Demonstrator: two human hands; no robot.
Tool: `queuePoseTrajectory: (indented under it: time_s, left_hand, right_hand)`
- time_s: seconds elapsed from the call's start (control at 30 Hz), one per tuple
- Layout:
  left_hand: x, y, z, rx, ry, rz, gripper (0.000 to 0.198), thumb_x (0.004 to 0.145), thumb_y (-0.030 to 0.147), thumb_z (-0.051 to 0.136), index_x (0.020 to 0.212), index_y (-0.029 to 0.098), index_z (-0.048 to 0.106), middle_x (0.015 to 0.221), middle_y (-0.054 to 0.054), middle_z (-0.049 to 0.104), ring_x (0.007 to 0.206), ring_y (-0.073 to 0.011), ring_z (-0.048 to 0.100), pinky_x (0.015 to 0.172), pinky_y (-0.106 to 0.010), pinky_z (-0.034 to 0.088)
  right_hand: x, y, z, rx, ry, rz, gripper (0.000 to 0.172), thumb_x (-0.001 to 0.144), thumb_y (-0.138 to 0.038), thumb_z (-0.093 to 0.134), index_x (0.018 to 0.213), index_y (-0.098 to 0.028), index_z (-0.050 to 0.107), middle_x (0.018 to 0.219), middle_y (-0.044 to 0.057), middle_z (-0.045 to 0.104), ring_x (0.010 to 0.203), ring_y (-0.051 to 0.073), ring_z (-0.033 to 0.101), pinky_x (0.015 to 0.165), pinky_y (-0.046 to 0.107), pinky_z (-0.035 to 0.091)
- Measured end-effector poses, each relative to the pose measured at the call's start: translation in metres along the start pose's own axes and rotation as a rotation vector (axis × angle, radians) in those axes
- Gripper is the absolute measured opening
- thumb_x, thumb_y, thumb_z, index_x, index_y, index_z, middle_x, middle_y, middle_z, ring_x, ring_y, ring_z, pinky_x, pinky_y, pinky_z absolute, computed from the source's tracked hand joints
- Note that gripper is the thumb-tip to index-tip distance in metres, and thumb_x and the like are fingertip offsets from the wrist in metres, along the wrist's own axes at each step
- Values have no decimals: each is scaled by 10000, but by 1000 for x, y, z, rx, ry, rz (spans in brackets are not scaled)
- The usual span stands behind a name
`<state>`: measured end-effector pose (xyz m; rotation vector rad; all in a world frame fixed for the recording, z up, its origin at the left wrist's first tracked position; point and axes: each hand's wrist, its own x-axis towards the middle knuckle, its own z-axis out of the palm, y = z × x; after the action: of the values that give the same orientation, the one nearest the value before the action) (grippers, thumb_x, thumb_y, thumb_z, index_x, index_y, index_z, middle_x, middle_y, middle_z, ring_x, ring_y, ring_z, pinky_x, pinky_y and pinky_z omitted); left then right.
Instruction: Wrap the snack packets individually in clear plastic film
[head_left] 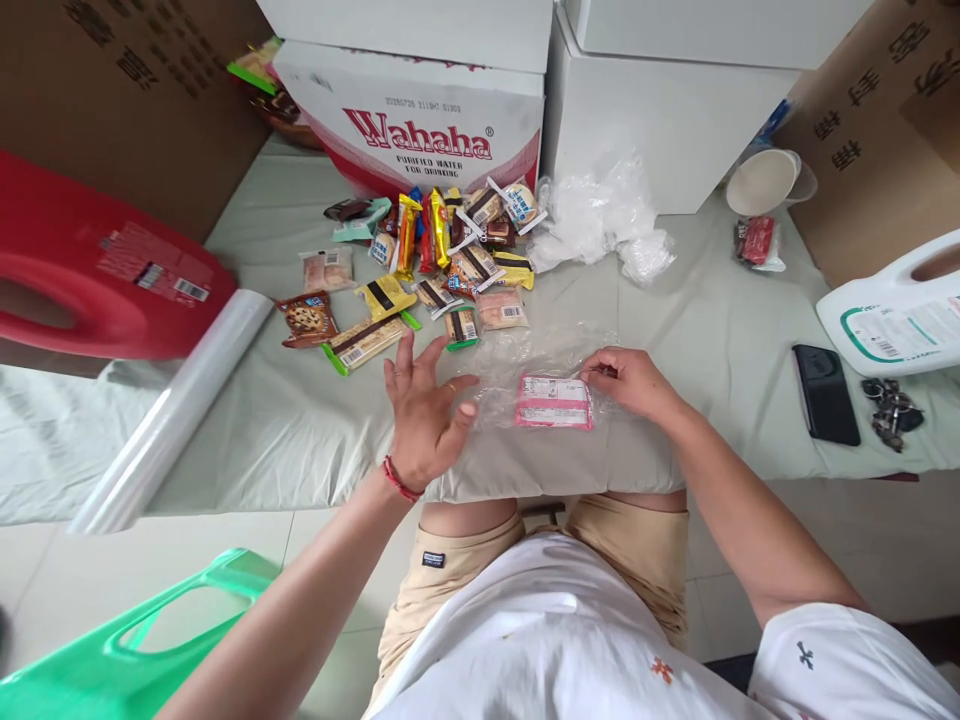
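Observation:
A flat pink-and-white snack packet (554, 402) lies on a sheet of clear plastic film (496, 378) near the table's front edge. My right hand (626, 380) pinches at the upper right corner of the packet, on the film; whether film or packet is between the fingertips I cannot make out. Left of the packet, my left hand (431, 405) hovers with spread fingers and nothing in it. Beyond its fingertips are a long wafer pack (367, 342) with green ends and a small green-edged snack (461, 327). A pile of wrapped snacks (450, 240) spreads farther back.
A roll of clear film (176, 405) and a red jug (97, 260) stand at left. Behind are a Wahaha carton (420, 130), a white box (645, 120) and crumpled plastic (600, 220). A phone (826, 394), keys (892, 412) and white bottle (900, 320) are at right.

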<state>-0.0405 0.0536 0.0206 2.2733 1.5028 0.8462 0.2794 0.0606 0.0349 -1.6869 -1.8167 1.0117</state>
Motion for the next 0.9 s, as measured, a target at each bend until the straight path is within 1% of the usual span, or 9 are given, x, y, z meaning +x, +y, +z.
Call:
queuePoseTrajectory:
  time_s: [0.13, 0.27, 0.4, 0.5, 0.57, 0.63, 0.73, 0.8, 0.9]
  left_hand:
    - [4, 16, 6, 13, -73, -14, 350, 859, 556, 691, 880, 217, 775, 1604, -92, 459, 1596, -436, 80, 1234, -731, 7]
    - [13, -3, 25, -147, -22, -194, 230, 892, 377, 659, 731, 216, 691, 1382, -86, 647, 1542, -352, 290, 1249, -633, 240]
    - [12, -23, 30, -64, 117, -401, 159, 807, 372, 712, 831, 222, 667, 1289, -119, 629, 1472, -369, 375, 1224, -602, 310]
    - [6, -19, 19, 98, 270, -427, 360, 769, 378, 750, 1062, 195, 652, 1411, -191, 507, 1498, -423, 300, 1217, -644, 263]
    - [0, -7, 11, 162, 387, -320, 395, 807, 367, 725, 1144, 184, 626, 1423, -218, 490, 1490, -410, 318, 1202, -638, 270]
    - [-5, 9, 6, 193, 412, -140, 274, 845, 333, 688, 1088, 213, 651, 1309, -188, 587, 1417, -385, 432, 1162, -623, 313]
    - [-8, 33, 12, 122, 146, 247, 118, 897, 273, 634, 992, 269, 704, 1103, -88, 721, 1254, -311, 605, 1086, -544, 387]
    - [-2, 44, 24, 81, -48, 453, 190, 945, 218, 580, 1047, 280, 727, 1139, -53, 759, 1232, -257, 640, 1063, -472, 406]
    - [10, 45, 43, 145, -114, 495, 297, 989, 147, 508, 1158, 242, 732, 1244, -74, 758, 1254, -240, 639, 1030, -436, 412]
  right_hand:
    - [0, -1, 0, 11, 9, -36, 251, 895, -406, 624, 876, -200, 766, 857, 22, 724, 700, 141, 570, 659, 273, 434]
    - [2, 10, -5, 53, 10, -5, 270, 882, -445, 661, 866, -193, 757, 768, -2, 697, 666, 133, 548, 632, 260, 404]
    - [6, 24, -8, 38, 27, 16, 289, 857, -470, 688, 830, -187, 738, 668, -24, 623, 613, 124, 496, 596, 252, 365]
    - [9, 28, -7, -59, 47, -3, 233, 868, -416, 662, 826, -196, 726, 709, -13, 638, 642, 134, 519, 624, 258, 376]
    - [9, 25, -5, -149, 51, -10, 197, 877, -375, 638, 827, -203, 720, 755, -2, 658, 665, 141, 535, 640, 265, 380]
    - [6, 21, -5, -210, 53, -12, 185, 889, -352, 614, 833, -207, 715, 798, 9, 677, 679, 145, 547, 650, 270, 384]
    - [-4, 16, -7, -247, 61, -16, 201, 911, -353, 588, 848, -208, 713, 826, 18, 693, 684, 150, 561, 651, 275, 386]
    - [-12, 16, -10, -266, 74, -4, 207, 919, -356, 578, 848, -212, 709, 809, 14, 686, 679, 152, 564, 649, 278, 388]
    - [-21, 21, -18, -306, 72, 52, 187, 916, -337, 580, 833, -218, 698, 800, 12, 674, 678, 160, 567, 651, 285, 400]
